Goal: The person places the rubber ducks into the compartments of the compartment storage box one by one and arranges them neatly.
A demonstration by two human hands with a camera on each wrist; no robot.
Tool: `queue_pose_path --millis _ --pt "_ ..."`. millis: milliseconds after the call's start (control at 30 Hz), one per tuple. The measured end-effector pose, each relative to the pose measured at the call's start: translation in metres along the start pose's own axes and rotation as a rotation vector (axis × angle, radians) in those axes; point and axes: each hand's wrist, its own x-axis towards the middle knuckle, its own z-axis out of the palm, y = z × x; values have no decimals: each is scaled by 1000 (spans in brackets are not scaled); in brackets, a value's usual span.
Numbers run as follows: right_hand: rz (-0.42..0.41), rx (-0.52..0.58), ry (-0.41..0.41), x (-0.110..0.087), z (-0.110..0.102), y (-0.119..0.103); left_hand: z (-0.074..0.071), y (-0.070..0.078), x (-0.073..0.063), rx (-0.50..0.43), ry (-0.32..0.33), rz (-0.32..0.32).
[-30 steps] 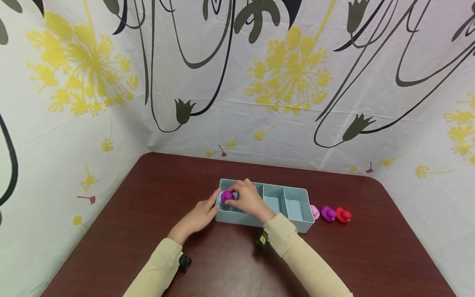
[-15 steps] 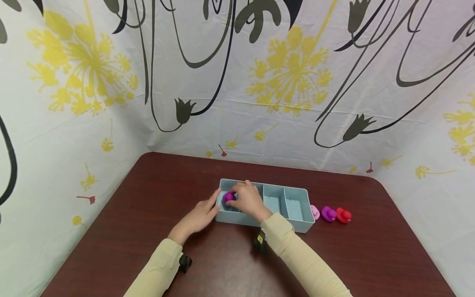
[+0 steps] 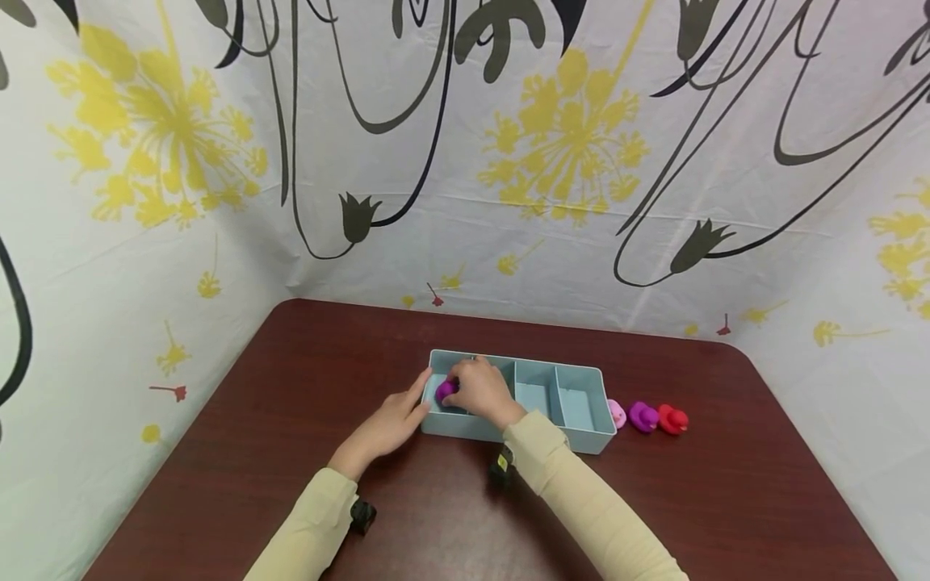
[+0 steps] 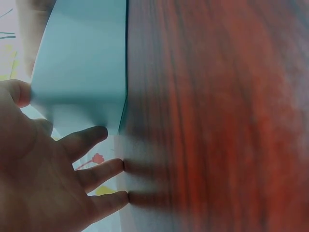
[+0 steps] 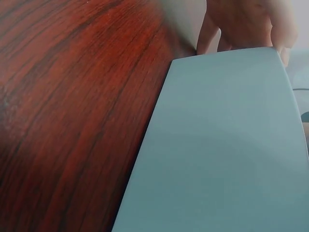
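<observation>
A light blue box [image 3: 465, 426] with a row of compartments stands on the dark red-brown table. My right hand [image 3: 481, 390] reaches into its left end and pinches a purple rubber duck [image 3: 446, 390], low in the leftmost compartment and partly covered by the fingers. My left hand [image 3: 385, 420] rests its spread fingers and thumb against the left end of the box. Seen from the left wrist, the left hand [image 4: 48, 169] touches the box's end [image 4: 84, 53], with two fingertips down at the table. The right wrist view is filled by the box's front wall [image 5: 217, 140]; the right hand's grip is hidden there.
Against the right end of the box sits a pink duck [image 3: 617, 415], with a purple duck [image 3: 643, 417] and a red duck [image 3: 672, 420] in line beside it. A white patterned cloth [image 3: 450, 210] hangs behind the table [image 3: 349, 347].
The right hand has sunk slightly with the purple duck, which sits lower in the left compartment. Its forearm has shifted a little left. The left hand and the box stay put.
</observation>
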Motion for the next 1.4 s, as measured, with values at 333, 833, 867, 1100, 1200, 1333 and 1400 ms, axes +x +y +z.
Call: queue_pose_path --millis 333,833,867,1100,1200,1333,1400 --pt "10 -22 -40 -1 -3 -2 0 -1 0 -20 -17 -2" --pt "-42 23 62 -10 -13 -4 1 -1 1 -30 -19 -24" --pt "-46 26 65 -10 -14 -4 1 0 1 -30 -17 -23" --pt "-45 49 86 -14 -19 -3 2 0 1 -23 -17 -27" --pt "-55 37 111 -15 -20 -2 0 1 0 -28 -16 -30" --pt "-55 44 127 -16 -22 -1 0 2 0 -25 -17 -30" --pt "-49 52 127 -17 -24 0 0 1 1 -23 -18 -28"
